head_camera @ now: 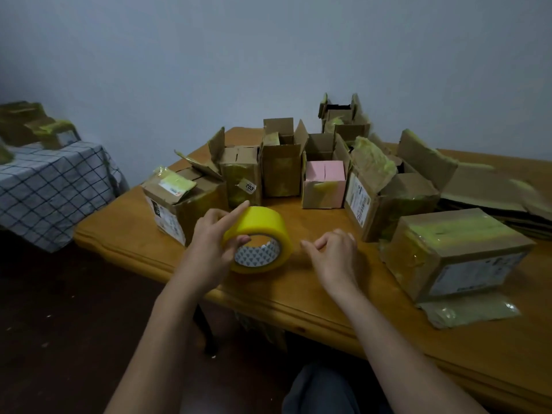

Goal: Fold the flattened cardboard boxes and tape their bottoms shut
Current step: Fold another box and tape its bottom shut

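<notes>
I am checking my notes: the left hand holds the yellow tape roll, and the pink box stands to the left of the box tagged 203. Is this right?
Not quite. The head view shows the left hand holding the yellow tape roll, but the pink box stands to the right of the box tagged 203.

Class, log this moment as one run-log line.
left hand: holds tape roll | right hand: free beside roll | boxes: stand behind on table

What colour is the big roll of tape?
Yellow. The tape roll, held in the left hand, shows clearly in the head view.
</notes>
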Action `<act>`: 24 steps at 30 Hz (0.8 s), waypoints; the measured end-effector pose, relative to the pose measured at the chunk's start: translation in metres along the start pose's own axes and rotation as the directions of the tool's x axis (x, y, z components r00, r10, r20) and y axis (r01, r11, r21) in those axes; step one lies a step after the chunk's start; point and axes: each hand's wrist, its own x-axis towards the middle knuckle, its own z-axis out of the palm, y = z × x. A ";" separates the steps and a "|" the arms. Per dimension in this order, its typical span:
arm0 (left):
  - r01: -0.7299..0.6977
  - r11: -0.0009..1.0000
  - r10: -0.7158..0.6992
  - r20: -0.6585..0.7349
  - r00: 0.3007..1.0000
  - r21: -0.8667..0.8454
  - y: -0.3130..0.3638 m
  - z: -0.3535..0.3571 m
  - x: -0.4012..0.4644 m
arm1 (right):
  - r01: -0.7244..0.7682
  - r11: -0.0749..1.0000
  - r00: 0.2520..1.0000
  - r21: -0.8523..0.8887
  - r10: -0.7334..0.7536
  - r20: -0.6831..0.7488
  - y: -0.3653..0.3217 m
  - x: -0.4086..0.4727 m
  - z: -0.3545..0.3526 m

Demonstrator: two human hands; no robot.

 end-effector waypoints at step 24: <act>0.016 0.825 0.173 0.279 0.945 -0.566 0.147 0.127 0.017 | 0.168 0.970 0.947 -0.174 -0.208 -0.245 0.072 -0.038 -0.147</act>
